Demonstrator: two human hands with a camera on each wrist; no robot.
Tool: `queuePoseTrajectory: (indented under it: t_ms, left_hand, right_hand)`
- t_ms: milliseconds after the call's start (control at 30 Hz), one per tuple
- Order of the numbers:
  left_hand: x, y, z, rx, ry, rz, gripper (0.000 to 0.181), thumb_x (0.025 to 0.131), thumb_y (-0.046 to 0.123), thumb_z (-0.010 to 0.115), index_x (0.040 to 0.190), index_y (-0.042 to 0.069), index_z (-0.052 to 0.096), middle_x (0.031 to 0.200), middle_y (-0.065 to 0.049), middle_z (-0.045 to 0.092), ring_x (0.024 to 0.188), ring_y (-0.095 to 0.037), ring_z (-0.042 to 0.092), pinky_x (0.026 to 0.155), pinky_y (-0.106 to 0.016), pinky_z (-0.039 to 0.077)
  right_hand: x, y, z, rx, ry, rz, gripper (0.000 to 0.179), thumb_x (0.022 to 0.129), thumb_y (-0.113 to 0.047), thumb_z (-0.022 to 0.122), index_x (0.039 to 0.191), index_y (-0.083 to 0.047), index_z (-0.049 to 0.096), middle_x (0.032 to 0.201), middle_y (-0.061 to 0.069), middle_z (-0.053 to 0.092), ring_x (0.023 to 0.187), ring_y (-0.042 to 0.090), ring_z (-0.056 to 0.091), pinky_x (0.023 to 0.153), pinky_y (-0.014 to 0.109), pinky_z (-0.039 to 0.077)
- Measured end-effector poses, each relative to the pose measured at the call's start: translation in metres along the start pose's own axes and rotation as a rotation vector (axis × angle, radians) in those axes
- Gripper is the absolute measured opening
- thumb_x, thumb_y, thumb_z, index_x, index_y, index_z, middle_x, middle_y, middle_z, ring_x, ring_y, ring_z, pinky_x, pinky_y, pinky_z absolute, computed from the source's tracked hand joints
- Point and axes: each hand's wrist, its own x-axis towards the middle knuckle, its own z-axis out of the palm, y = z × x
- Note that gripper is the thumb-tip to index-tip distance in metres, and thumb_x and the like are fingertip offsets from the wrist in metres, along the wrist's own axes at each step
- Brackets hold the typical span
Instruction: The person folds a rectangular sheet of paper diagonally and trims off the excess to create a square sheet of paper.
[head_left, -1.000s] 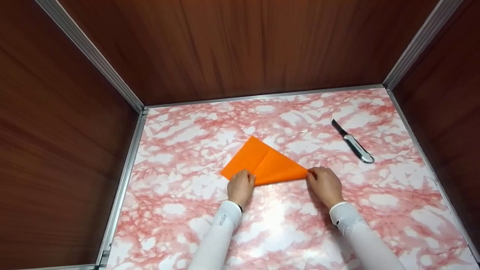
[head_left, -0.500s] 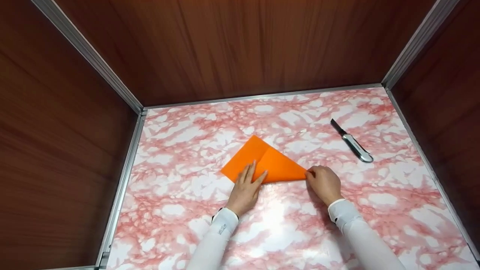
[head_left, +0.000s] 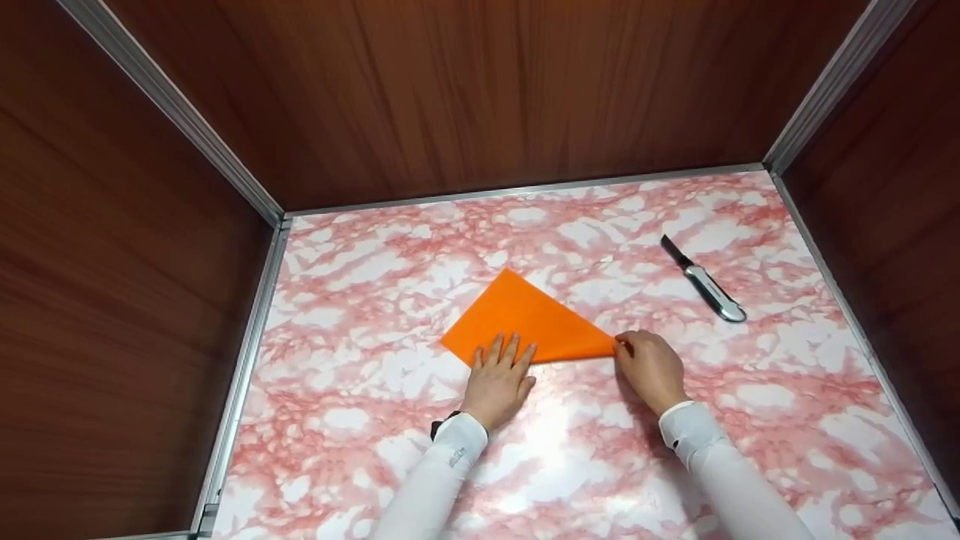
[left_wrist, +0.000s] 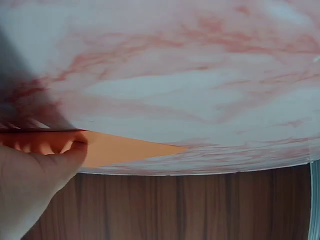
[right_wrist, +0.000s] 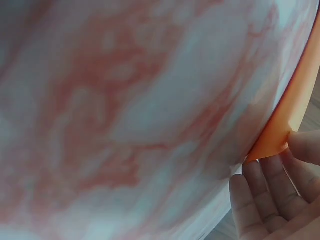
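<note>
A folded sheet of orange paper [head_left: 517,311] lies on the red-and-white marbled table. Fingers spread and straight, my left hand [head_left: 499,386] rests on its near edge; in the left wrist view the thumb [left_wrist: 75,150] lies along that edge with the paper [left_wrist: 120,150] reaching beyond it. My right hand [head_left: 651,369] pinches the paper's right-hand corner. From the right wrist, the thumb [right_wrist: 305,147] shows over the orange paper [right_wrist: 282,125] with the fingers beneath it.
A utility knife [head_left: 705,281] lies at the back right with its dark blade extended, pointing away. Brown wood-grain panels [head_left: 480,97] with grey metal edging enclose the marbled tabletop [head_left: 337,450] at the back and both sides.
My left hand has let go of its pinch on the near edge, and its fingers have spread flat over the paper. My right hand keeps hold of the corner.
</note>
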Motion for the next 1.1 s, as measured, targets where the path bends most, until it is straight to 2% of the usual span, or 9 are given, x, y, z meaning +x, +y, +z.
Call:
queuePoseTrajectory:
  t_ms: [100,233,400,500,600,700,867,967,1100]
  left_hand:
    - [0.003,0.004,0.001,0.031,-0.016,-0.036,0.063,0.101,0.056,0.032,0.157,0.031,0.018,0.16,-0.006,0.019,0.145,-0.032,0.015,0.109,-0.062,0.017]
    - [0.007,0.008,0.0,0.053,-0.032,-0.077,0.063,0.101,0.057,0.031,0.157,0.031,0.018,0.16,-0.005,0.02,0.144,-0.031,0.019,0.108,-0.063,0.018]
    - [0.015,0.01,-0.003,0.053,0.005,-0.096,0.056,0.102,0.052,0.034,0.154,0.029,0.031,0.154,-0.007,0.034,0.14,-0.031,0.03,0.108,-0.059,0.023]
    - [0.019,0.007,-0.002,0.047,0.053,-0.085,0.051,0.103,0.047,0.038,0.147,0.022,0.046,0.145,-0.008,0.044,0.138,-0.031,0.033,0.111,-0.054,0.022]
    - [0.021,0.004,0.0,0.024,0.068,-0.064,0.049,0.103,0.045,0.04,0.141,0.017,0.052,0.143,-0.007,0.045,0.141,-0.029,0.028,0.112,-0.054,0.018]
    - [0.021,0.0,0.002,-0.006,0.075,-0.023,0.049,0.103,0.043,0.041,0.146,0.021,0.046,0.151,-0.005,0.037,0.144,-0.029,0.022,0.11,-0.059,0.02]
    - [0.02,-0.001,0.0,-0.006,0.057,0.055,0.05,0.104,0.038,0.041,0.153,0.036,0.03,0.157,0.0,0.028,0.145,-0.029,0.02,0.106,-0.065,0.023]
    - [0.02,-0.001,0.0,0.0,0.026,0.059,0.049,0.105,0.039,0.038,0.153,0.039,0.029,0.157,0.002,0.03,0.144,-0.029,0.021,0.106,-0.066,0.021]
    - [0.021,-0.001,0.001,0.001,0.009,0.038,0.047,0.105,0.041,0.035,0.152,0.037,0.032,0.156,0.001,0.031,0.144,-0.029,0.022,0.107,-0.065,0.019]
  right_hand:
    - [-0.001,0.001,0.001,-0.005,0.008,-0.004,0.022,0.09,-0.02,0.068,0.108,-0.007,0.073,0.098,0.01,0.069,0.088,0.03,0.064,0.076,0.049,0.05]
    - [0.0,0.0,0.001,-0.018,0.011,-0.001,0.02,0.09,-0.021,0.069,0.106,-0.009,0.074,0.096,0.009,0.069,0.086,0.029,0.063,0.074,0.048,0.05]
    - [0.005,0.001,0.003,-0.02,0.002,0.014,0.015,0.09,-0.022,0.069,0.099,-0.011,0.075,0.088,0.007,0.068,0.08,0.027,0.063,0.069,0.047,0.049]
    - [0.006,0.001,0.004,-0.018,-0.01,0.017,0.014,0.091,-0.022,0.068,0.096,-0.011,0.075,0.086,0.007,0.068,0.078,0.026,0.063,0.069,0.046,0.049]
    - [0.007,0.001,0.005,-0.021,-0.017,0.017,0.014,0.091,-0.023,0.068,0.094,-0.011,0.075,0.086,0.007,0.068,0.078,0.027,0.063,0.068,0.047,0.049]
    - [0.007,0.0,0.005,-0.025,-0.022,0.024,0.014,0.091,-0.023,0.068,0.094,-0.011,0.075,0.086,0.007,0.068,0.078,0.027,0.063,0.068,0.047,0.049]
    - [0.008,0.0,0.004,-0.026,-0.029,0.034,0.014,0.091,-0.021,0.068,0.094,-0.01,0.075,0.086,0.008,0.068,0.079,0.028,0.063,0.07,0.048,0.05]
    - [0.007,0.0,0.004,-0.021,-0.021,0.024,0.014,0.091,-0.021,0.068,0.095,-0.009,0.074,0.087,0.008,0.068,0.08,0.028,0.063,0.07,0.049,0.049]
    - [0.004,0.0,0.003,-0.008,-0.007,0.004,0.016,0.091,-0.02,0.068,0.099,-0.008,0.074,0.091,0.009,0.068,0.084,0.03,0.063,0.073,0.049,0.049]
